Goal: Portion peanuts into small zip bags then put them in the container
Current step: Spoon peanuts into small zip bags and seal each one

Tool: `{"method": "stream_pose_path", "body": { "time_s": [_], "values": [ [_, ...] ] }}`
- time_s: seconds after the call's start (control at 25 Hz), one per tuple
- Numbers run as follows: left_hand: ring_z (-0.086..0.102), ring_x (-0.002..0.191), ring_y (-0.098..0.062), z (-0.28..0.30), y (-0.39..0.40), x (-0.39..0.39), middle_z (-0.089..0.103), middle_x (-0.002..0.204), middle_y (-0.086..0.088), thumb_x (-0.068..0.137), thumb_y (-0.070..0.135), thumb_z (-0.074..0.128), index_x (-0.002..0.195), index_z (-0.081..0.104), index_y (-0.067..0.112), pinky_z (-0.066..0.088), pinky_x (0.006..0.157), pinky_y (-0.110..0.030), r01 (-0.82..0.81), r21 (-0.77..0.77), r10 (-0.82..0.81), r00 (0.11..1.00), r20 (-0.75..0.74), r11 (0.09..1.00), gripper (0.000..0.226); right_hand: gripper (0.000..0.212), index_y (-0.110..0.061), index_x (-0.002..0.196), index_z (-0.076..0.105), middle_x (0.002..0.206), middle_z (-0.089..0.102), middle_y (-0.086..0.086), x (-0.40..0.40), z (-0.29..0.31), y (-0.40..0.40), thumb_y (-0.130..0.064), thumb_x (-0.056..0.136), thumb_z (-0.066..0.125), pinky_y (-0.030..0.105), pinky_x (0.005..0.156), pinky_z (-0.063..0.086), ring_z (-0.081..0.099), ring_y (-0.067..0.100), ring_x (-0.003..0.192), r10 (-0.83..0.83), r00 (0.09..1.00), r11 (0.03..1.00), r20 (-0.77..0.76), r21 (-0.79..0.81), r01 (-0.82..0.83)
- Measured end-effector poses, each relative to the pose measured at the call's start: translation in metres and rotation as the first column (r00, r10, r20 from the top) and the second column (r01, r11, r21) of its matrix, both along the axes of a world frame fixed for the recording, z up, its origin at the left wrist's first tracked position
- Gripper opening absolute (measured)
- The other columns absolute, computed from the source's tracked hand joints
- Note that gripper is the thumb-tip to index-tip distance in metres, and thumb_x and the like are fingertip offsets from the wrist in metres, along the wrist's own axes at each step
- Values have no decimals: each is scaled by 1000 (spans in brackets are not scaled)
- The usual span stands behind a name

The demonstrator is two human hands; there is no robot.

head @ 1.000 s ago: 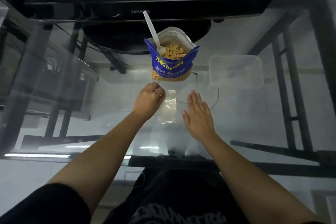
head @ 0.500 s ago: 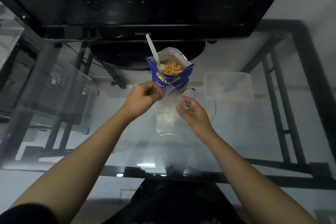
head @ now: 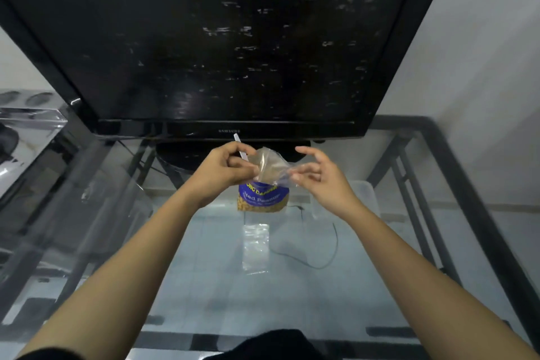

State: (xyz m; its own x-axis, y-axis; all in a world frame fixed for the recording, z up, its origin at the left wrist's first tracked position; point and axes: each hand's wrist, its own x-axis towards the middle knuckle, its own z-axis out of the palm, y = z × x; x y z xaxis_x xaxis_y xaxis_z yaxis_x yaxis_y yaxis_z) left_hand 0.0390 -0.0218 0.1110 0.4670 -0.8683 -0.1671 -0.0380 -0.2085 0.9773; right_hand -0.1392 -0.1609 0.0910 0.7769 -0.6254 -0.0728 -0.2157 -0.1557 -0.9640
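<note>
A small clear zip bag [head: 270, 168] is held up in the air between both hands. My left hand [head: 223, 169] pinches its left edge and my right hand [head: 317, 174] pinches its right edge with thumb and fingertips. Behind and below it stands the blue peanut packet [head: 263, 199], its top hidden by the bag and hands. A white spoon handle [head: 240, 145] sticks up from the packet behind my left hand. More clear zip bags [head: 255, 245] lie flat on the glass table [head: 204, 286]. The clear plastic container [head: 366, 196] sits to the right, partly behind my right wrist.
A large black monitor [head: 219, 38] on a round base stands at the back of the table. A thin dark cable [head: 318, 263] shows beneath the glass. The dark metal table frame [head: 455, 184] runs along the right side. Another glass surface [head: 32, 126] is at the left.
Both hands lifted one zip bag off the table up in front of the peanut packet. The camera tilted upward, bringing the monitor into view.
</note>
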Motion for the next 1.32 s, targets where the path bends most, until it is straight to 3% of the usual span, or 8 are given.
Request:
{"method": "stream_pose_path", "body": {
  "time_s": [0.2,0.48,0.64,0.76,0.92,1.08,1.2,1.32],
  "values": [
    [62,60,-5,21,-9,-1,67,69,-2,90,10,57,99,67,12,54,61,-18,47,-15,-48,999,-22,999,13,47,-32,121,46,94,70,-4,10,19,-9,-9,84,64,18,82,49,65,8,93,65,998,993,11,-104,-64],
    [61,62,-9,27,-12,1,66,69,-3,84,9,57,88,70,8,53,58,-18,20,-190,-90,926,-368,982,14,50,-26,126,45,96,68,-8,20,32,-11,-9,84,66,18,80,51,65,9,95,41,995,996,89,-87,-34],
    [59,64,-12,29,-10,9,66,74,-7,86,11,62,83,70,12,50,61,-21,9,-94,-6,999,31,995,9,57,-18,131,44,90,66,-1,16,37,-12,-15,81,70,18,74,52,66,11,86,-28,996,993,86,-112,37],
    [64,64,-6,32,-8,17,70,75,-6,86,9,61,88,69,9,51,60,-15,-15,-28,24,941,338,999,8,60,-23,134,39,82,69,1,12,42,-13,-19,82,69,22,75,52,67,7,78,-4,992,1000,130,-5,5],
    [63,59,-1,30,-10,14,69,68,-2,83,5,63,81,69,11,49,57,-12,-76,-21,78,902,426,997,9,58,-23,137,34,97,70,5,17,36,-16,-12,87,61,29,89,50,65,10,89,-67,995,997,68,33,65],
    [63,58,1,33,-15,13,69,65,1,82,7,65,79,71,11,47,54,-9,-74,9,63,897,438,997,8,53,-17,135,40,129,51,1,17,36,-16,-24,87,62,26,99,40,47,10,119,-182,977,900,115,-381,212],
    [65,59,-1,38,-20,12,70,63,2,81,9,67,79,73,13,48,57,-10,-35,14,25,897,441,999,7,73,-21,138,39,142,43,-4,22,46,-7,-56,78,61,34,115,25,35,9,132,78,996,682,-51,-726,-91],
    [67,61,-5,42,-25,9,71,67,-1,81,9,67,81,72,11,52,60,-13,-3,13,-3,896,444,1000,6,96,-24,145,25,149,34,-5,33,44,-3,-67,67,63,34,117,8,26,12,139,43,955,517,-295,-811,-274]
  ]
}}
